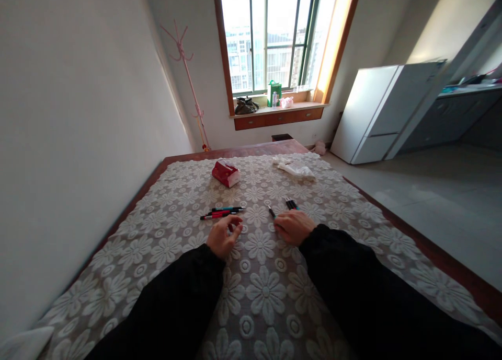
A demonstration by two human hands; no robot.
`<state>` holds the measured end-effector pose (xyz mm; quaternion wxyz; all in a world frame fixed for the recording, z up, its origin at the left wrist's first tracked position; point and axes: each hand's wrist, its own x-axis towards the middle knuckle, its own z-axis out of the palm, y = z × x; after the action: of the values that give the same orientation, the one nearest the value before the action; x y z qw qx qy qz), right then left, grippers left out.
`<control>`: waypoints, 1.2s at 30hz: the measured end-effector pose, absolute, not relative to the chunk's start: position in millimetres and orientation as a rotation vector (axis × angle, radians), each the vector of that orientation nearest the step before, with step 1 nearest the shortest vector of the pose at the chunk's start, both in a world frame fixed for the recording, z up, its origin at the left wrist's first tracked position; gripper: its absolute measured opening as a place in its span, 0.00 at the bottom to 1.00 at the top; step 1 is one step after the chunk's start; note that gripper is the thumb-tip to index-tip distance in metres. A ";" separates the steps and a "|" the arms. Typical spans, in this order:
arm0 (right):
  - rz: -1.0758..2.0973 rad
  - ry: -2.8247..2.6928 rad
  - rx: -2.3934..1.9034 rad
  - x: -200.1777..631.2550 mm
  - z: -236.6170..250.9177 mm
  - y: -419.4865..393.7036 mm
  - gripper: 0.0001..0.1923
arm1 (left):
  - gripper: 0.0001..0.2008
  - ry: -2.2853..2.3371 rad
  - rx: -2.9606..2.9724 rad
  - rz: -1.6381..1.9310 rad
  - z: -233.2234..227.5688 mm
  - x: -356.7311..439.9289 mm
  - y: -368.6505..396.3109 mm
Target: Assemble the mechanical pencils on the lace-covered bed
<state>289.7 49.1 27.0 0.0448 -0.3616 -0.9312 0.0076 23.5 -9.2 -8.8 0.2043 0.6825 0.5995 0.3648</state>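
In the head view, my right hand is closed around a dark pen, whose tip points away from me. Just beyond that hand lie several dark pens side by side, partly hidden by the knuckles. My left hand rests low over the cloth with its fingers bent and the thumb apart, and I see nothing in it. Ahead of the left fingers are a red pen and a black and teal pen, lying crosswise close together.
A flower-patterned lace tablecloth covers the wooden table. Farther back sit a red tissue pack and a crumpled white plastic bag. A wall runs along the left side; a white fridge stands at the right.
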 end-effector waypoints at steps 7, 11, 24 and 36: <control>0.006 -2.878 -1.443 300.4 38.8 58.1 0.09 | 0.08 1.655 1.955 0.926 -6.1 25.9 -10.8; -0.002 -2.827 -1.578 304.2 38.7 62.5 0.12 | 0.08 1.644 1.979 0.913 -4.2 26.9 -11.9; 0.005 -2.702 -1.726 304.1 38.9 62.4 0.11 | 0.08 1.623 2.025 0.895 -8.6 24.8 -11.4; 0.017 -2.574 -1.843 304.1 33.8 63.3 0.12 | 0.08 1.609 2.037 0.888 -9.9 24.2 -10.9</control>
<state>304.1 63.3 33.8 -0.0120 -0.5820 -0.8131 0.0054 24.2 -10.9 -9.9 0.1977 0.7278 0.5749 0.3172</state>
